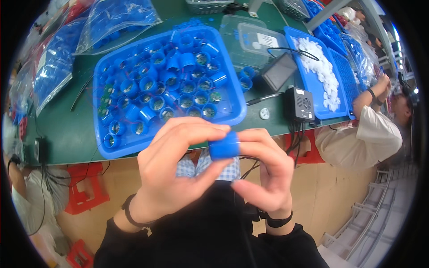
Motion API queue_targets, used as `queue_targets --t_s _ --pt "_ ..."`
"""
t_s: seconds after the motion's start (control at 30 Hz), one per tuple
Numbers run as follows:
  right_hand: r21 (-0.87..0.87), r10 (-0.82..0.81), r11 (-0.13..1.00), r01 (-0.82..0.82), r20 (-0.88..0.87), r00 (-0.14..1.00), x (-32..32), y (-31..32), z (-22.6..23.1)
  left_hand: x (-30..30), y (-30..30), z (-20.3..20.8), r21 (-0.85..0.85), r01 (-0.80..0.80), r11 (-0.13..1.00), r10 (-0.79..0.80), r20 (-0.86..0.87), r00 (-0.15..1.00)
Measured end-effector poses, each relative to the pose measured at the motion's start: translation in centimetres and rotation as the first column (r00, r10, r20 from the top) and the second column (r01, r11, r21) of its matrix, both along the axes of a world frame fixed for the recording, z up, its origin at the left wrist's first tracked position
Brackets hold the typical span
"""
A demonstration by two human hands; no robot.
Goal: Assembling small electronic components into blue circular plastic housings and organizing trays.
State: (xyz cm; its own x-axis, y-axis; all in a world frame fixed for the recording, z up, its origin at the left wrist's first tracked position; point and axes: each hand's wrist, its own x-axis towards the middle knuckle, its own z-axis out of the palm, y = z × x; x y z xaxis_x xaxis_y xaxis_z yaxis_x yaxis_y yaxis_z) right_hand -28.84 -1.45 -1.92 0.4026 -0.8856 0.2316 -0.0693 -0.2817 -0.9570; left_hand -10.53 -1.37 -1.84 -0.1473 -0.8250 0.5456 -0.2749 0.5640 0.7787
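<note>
My left hand [174, 156] pinches a small blue plastic cup [225, 146] between thumb and fingers, just in front of the table edge. The cup lies on its side, and its inside cannot be seen. At its right end, the fingertips of my right hand [270, 167] touch the cup or come very close; that thumb stands apart below. Beyond my hands, a large blue tray [170, 30] holds many similar blue cups [157, 103] with small circuit boards and wires in them. Some green circuit boards [106, 100] lie at the tray's left side.
Clear bags of blue parts [53, 62] lie at left. A dark tilted screen [278, 71], a black box [298, 105], a pen [263, 98] and a white disc [264, 113] sit right of the tray. Another blue tray [308, 85] bears white pieces. A co-worker [362, 134] sits at right.
</note>
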Motion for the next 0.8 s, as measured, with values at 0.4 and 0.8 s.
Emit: queue_targets --t_s 0.4,0.8 --pt "-0.509 -0.428 0.852 0.119 -0.547 0.720 -4.9 -7.9 -3.3 -3.0 -0.4 -4.3 0.126 -0.076 0.989 0.060 0.126 0.990" --pt "-0.600 -0.481 0.792 0.115 -0.498 0.721 -4.3 -8.7 -4.3 -3.6 1.5 -10.5 0.136 -0.215 0.967 0.204 0.087 0.975"
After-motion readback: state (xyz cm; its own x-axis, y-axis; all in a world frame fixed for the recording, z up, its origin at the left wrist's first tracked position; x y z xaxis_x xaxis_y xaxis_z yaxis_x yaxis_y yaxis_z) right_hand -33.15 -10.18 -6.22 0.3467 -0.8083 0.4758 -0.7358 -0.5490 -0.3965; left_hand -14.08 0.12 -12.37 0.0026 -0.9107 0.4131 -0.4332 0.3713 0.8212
